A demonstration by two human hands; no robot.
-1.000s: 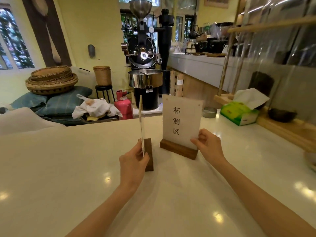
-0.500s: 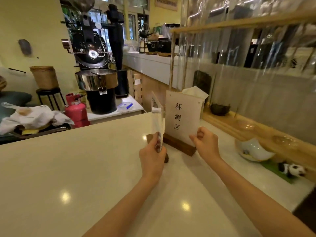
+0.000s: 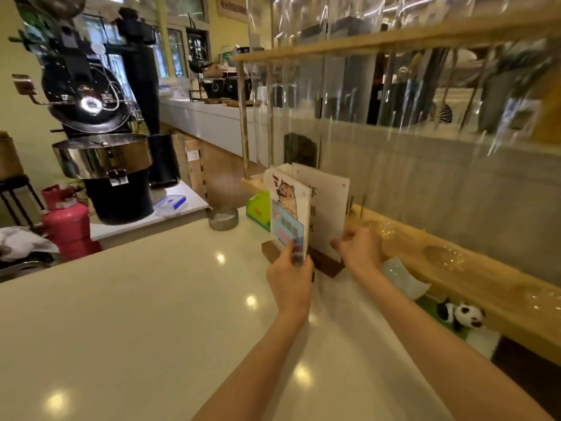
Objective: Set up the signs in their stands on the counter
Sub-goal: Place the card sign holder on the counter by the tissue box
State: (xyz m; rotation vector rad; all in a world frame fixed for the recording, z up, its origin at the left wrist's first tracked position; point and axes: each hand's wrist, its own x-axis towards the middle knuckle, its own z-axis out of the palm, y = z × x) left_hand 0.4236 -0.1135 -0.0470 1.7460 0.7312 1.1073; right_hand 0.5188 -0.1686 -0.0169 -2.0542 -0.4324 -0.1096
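Note:
On the pale counter (image 3: 151, 299), my left hand (image 3: 290, 279) pinches the bottom edge of an acrylic sign with a cartoon bear (image 3: 288, 208), held upright over a dark wooden stand (image 3: 269, 250) that is mostly hidden behind it. Just behind stands a white sign with black characters (image 3: 329, 208) in its own wooden stand (image 3: 329, 268). My right hand (image 3: 358, 247) grips that white sign's lower right corner. Whether the bear sign sits in its slot is hidden by my hand.
A clear partition on a wooden shelf (image 3: 455, 268) runs along the right. A green tissue box (image 3: 258, 209) and metal ashtray (image 3: 223, 218) lie behind the signs. A white dish (image 3: 403, 281) and panda toy (image 3: 461, 314) sit at right. A coffee roaster (image 3: 103, 141) and red cylinder (image 3: 68, 223) stand beyond the counter's far edge.
The view has swung right and closer. The sign in my left hand has turned from edge-on to showing its bear face and now sits closer in front of the white sign. My right hand stays on the white sign.

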